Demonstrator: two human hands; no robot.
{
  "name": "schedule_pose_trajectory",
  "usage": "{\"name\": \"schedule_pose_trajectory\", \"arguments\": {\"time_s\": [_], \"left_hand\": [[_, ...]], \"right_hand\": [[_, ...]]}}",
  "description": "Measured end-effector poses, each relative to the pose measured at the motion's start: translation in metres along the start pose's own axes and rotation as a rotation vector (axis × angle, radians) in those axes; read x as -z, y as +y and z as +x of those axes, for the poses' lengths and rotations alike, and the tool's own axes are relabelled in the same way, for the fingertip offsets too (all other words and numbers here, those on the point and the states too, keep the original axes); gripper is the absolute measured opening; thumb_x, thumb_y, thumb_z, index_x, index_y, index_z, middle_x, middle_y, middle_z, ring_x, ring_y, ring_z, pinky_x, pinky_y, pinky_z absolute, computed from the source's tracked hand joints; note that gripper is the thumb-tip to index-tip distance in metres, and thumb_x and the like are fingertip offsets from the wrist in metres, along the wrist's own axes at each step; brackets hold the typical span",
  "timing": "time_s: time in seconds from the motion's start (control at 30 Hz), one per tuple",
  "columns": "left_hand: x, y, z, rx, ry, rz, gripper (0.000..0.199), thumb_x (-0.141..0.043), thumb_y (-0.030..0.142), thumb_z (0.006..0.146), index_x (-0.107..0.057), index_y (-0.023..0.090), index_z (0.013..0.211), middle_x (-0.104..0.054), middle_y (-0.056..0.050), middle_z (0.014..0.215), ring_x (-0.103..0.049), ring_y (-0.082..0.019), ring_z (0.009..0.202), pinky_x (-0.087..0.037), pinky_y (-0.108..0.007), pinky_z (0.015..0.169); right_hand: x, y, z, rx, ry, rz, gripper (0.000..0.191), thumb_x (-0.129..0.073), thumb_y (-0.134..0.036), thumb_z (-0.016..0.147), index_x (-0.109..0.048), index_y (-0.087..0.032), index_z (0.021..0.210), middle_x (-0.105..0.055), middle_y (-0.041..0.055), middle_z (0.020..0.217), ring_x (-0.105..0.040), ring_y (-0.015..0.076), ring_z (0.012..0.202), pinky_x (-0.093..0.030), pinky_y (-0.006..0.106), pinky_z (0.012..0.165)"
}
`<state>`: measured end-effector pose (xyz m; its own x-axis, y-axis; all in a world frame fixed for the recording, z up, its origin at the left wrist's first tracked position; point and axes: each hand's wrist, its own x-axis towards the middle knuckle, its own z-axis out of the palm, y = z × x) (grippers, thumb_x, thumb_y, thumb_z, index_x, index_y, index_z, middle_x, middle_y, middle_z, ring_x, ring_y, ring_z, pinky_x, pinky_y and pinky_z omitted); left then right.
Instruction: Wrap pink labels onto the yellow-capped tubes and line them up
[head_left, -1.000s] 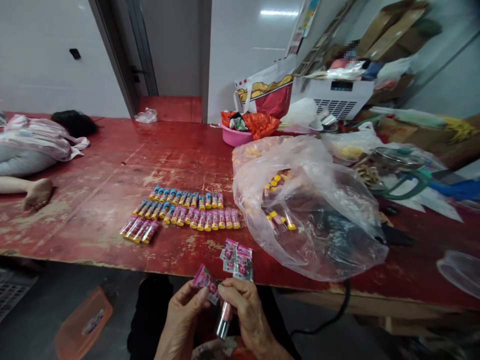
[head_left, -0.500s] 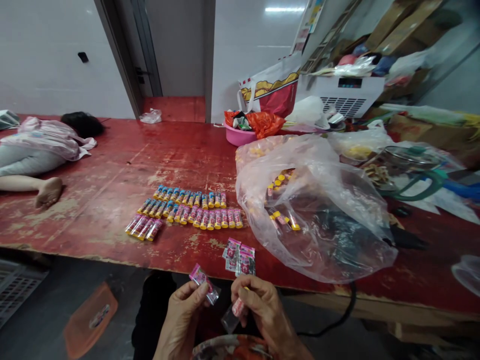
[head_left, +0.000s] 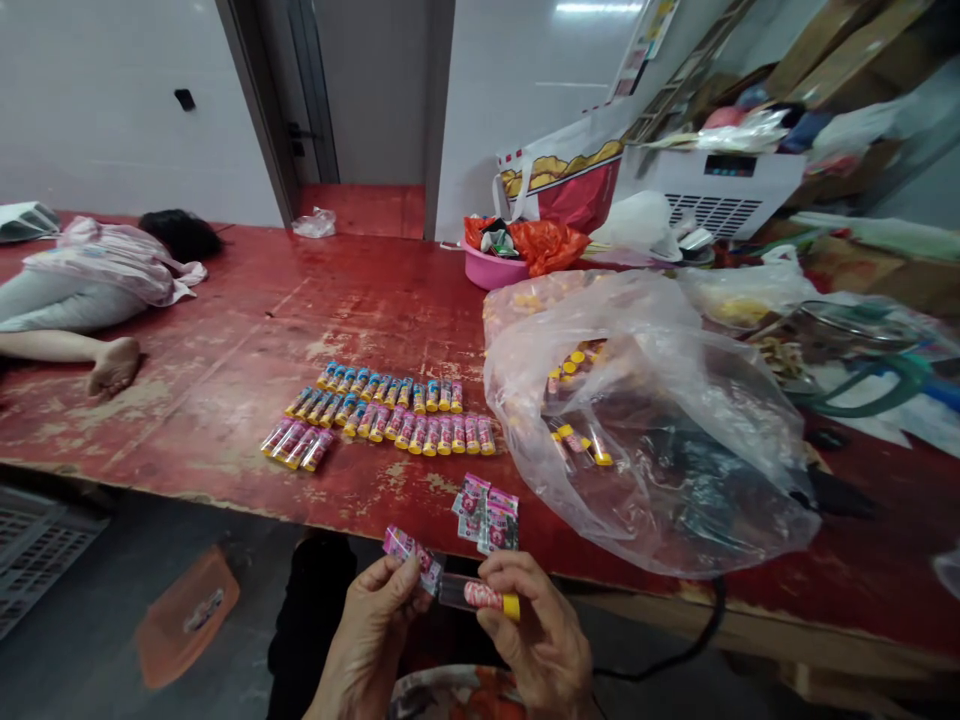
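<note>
Three rows of wrapped tubes (head_left: pixel 406 431) are seen on the counter (head_left: pixel 352 310), four in the nearest; one yellow-capped tube (head_left: pixel 482 596) and one pink sachet (head_left: pixel 412 555) are held.

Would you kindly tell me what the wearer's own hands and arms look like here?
The left hand and right hand are both bare. No glove, ring, watch or sleeve shows on either. Below them is a patterned garment in whitish and orange-red.
</note>
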<state>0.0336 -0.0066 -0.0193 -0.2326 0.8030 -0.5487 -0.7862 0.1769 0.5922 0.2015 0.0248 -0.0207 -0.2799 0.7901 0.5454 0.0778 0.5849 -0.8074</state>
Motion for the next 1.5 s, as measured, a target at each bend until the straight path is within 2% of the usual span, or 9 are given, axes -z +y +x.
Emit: {"name": "schedule_pose_trajectory", "arguments": {"time_s": [0.1, 0.2, 0.4, 0.5, 0.63, 0.83, 1.1, 1.23, 1.5], "left_hand": [[0.0, 0.0, 0.0, -0.019, -0.007, 0.009, 0.033, -0.094, 0.031, 0.044, -0.073, 0.011, 0.062, -0.063, 0.001, 0.054, -0.053, -0.006, 0.048, -0.046, -0.015, 0.05], [0.001, -0.001, 0.001, -0.033, 0.001, 0.013, 0.034, -0.094, 0.032, 0.042, -0.071, 0.011, 0.056, -0.06, 0.002, 0.049, -0.052, -0.006, 0.045, -0.044, -0.015, 0.048], [0.003, -0.003, 0.002, -0.019, -0.045, 0.04, 0.032, -0.092, 0.034, 0.051, -0.073, 0.011, 0.063, -0.065, -0.001, 0.054, -0.054, -0.007, 0.048, -0.045, -0.016, 0.05], [0.003, -0.004, 0.002, -0.005, -0.058, 0.048, 0.031, -0.091, 0.034, 0.051, -0.073, 0.011, 0.063, -0.066, -0.001, 0.056, -0.054, -0.007, 0.049, -0.045, -0.017, 0.05], [0.003, -0.004, 0.002, -0.028, -0.025, 0.026, 0.031, -0.092, 0.033, 0.05, -0.074, 0.012, 0.065, -0.067, 0.0, 0.058, -0.054, -0.007, 0.051, -0.046, -0.016, 0.052], [0.004, -0.005, 0.002, -0.016, -0.038, 0.01, 0.028, -0.09, 0.028, 0.057, -0.076, 0.013, 0.076, -0.071, -0.003, 0.071, -0.057, -0.008, 0.057, -0.048, -0.018, 0.058], [0.004, -0.011, -0.002, 0.052, -0.145, 0.006, 0.023, -0.086, 0.029, 0.063, -0.074, 0.012, 0.072, -0.065, -0.001, 0.06, -0.054, -0.009, 0.053, -0.044, -0.02, 0.057], [0.005, -0.013, 0.001, 0.067, -0.15, 0.029, 0.023, -0.085, 0.03, 0.065, -0.074, 0.012, 0.074, -0.068, -0.003, 0.065, -0.056, -0.01, 0.057, -0.045, -0.021, 0.06], [-0.003, -0.009, -0.005, 0.074, -0.143, 0.009, 0.027, -0.087, 0.032, 0.06, -0.074, 0.012, 0.072, -0.062, -0.001, 0.056, -0.053, -0.01, 0.051, -0.045, -0.024, 0.055]], "right_hand": [[0.0, 0.003, -0.004, 0.115, -0.011, -0.075, 0.016, -0.058, -0.018, 0.09, -0.056, -0.019, 0.106, -0.061, 0.0058, 0.1, -0.063, 0.0161, 0.09, -0.052, 0.026, 0.08], [-0.002, 0.004, -0.006, 0.108, 0.003, -0.062, 0.016, -0.059, -0.019, 0.089, -0.057, -0.019, 0.105, -0.062, 0.0061, 0.098, -0.064, 0.0173, 0.088, -0.053, 0.028, 0.079], [-0.02, 0.003, -0.005, -0.364, 0.158, 0.294, 0.011, -0.061, -0.029, 0.09, -0.059, -0.019, 0.086, -0.057, 0.0016, 0.086, -0.061, 0.0105, 0.055, -0.051, 0.023, 0.055], [-0.024, 0.0, -0.003, -0.474, 0.238, 0.309, 0.017, -0.066, -0.033, 0.086, -0.058, -0.019, 0.081, -0.057, 0.0018, 0.085, -0.061, 0.0122, 0.059, -0.051, 0.024, 0.058], [-0.014, -0.002, -0.003, -0.359, 0.208, 0.141, 0.015, -0.068, -0.033, 0.082, -0.062, -0.019, 0.078, -0.061, 0.0049, 0.083, -0.06, 0.0175, 0.073, -0.05, 0.027, 0.066], [-0.003, 0.002, 0.002, -0.537, 0.051, 0.113, 0.022, -0.065, -0.04, 0.082, -0.071, -0.02, 0.084, -0.059, -0.0006, 0.059, -0.054, 0.0125, 0.045, -0.044, 0.023, 0.048], [-0.021, -0.014, 0.021, -0.576, -0.143, 0.254, 0.015, -0.064, -0.026, 0.075, -0.071, -0.018, 0.065, -0.051, -0.0028, 0.055, -0.05, 0.0086, 0.042, -0.039, 0.02, 0.046], [-0.022, -0.014, 0.022, -0.685, -0.126, 0.338, 0.017, -0.063, -0.028, 0.073, -0.065, -0.017, 0.06, -0.047, -0.0037, 0.056, -0.049, 0.0087, 0.043, -0.035, 0.02, 0.044], [-0.027, -0.012, 0.022, -0.565, -0.094, 0.164, 0.019, -0.062, -0.032, 0.077, -0.072, -0.016, 0.074, -0.055, 0.0003, 0.06, -0.053, 0.0118, 0.047, -0.04, 0.022, 0.047]]}}
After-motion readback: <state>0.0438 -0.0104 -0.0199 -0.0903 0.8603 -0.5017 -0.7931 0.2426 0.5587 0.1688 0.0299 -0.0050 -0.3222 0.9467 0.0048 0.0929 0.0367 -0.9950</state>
